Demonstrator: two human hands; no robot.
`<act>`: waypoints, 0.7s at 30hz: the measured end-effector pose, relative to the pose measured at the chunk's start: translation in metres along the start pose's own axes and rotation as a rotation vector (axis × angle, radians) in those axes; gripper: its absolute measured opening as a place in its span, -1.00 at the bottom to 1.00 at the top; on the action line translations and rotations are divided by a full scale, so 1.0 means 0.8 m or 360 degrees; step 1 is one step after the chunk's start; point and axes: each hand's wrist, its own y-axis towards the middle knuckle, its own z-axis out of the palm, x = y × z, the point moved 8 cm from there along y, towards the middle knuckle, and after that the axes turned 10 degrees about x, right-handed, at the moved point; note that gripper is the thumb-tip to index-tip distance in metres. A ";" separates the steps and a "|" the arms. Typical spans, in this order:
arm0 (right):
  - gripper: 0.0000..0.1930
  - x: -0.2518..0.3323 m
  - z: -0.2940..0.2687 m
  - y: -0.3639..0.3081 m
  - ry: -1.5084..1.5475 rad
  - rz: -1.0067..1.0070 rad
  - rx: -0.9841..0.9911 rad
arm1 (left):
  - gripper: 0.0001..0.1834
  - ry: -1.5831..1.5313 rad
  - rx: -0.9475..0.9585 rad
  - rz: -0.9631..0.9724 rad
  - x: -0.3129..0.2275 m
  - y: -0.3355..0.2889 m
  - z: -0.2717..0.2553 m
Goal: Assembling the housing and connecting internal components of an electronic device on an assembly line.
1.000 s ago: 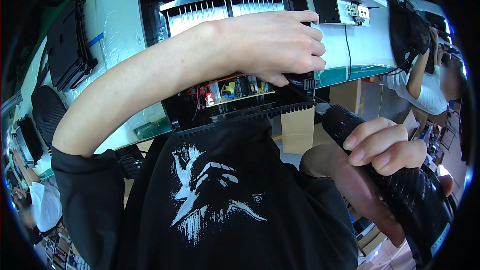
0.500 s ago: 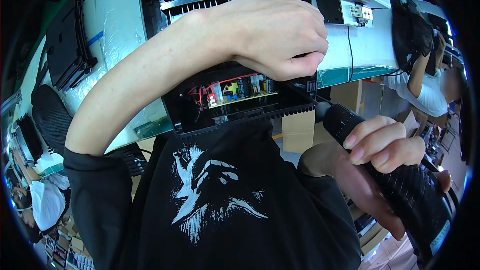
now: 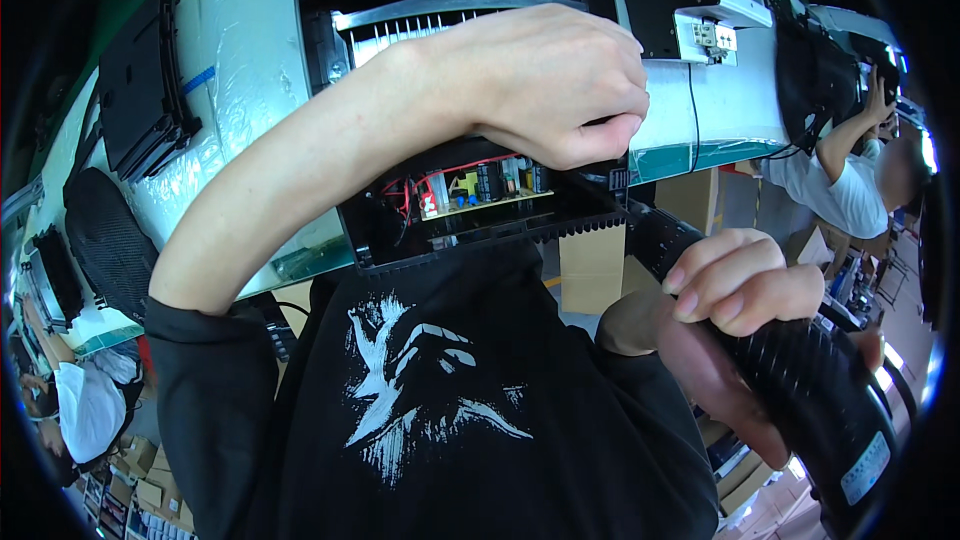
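Observation:
A black plastic housing lies at the table's near edge, with a circuit board, red wires and small components inside. My left hand reaches across it, closed at its right end. Its fingertips are turned away, so what they grip cannot be seen. In my right hand is a black electric screwdriver, my fingers wrapped round its body. The screwdriver's nose meets the right side wall of the housing; its bit is hidden there.
Behind the housing stands a metal finned part. A black unit with a white metal bracket is at the back right, a cable hanging below. Black panels lie on the left. Cardboard boxes sit below the table; other people work at both sides.
The screwdriver in my right hand has moved left, its nose now against the housing's side. My left hand keeps its closed pose, and the view has shifted slightly.

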 end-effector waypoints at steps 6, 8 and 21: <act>-0.39 0.009 -0.038 0.013 0.0215 0.0394 0.0081 | -0.80 0.0337 -0.0591 -0.0118 -0.020 -0.031 -0.069; -0.49 0.044 -0.070 0.014 0.0265 0.0265 -0.0264 | -0.76 0.0390 -0.0800 -0.0250 -0.043 -0.073 -0.097; -0.11 -0.001 -0.282 -0.006 -0.0735 -0.0058 -0.0962 | -0.19 -0.0742 -0.1841 -0.1401 -0.048 -0.220 0.008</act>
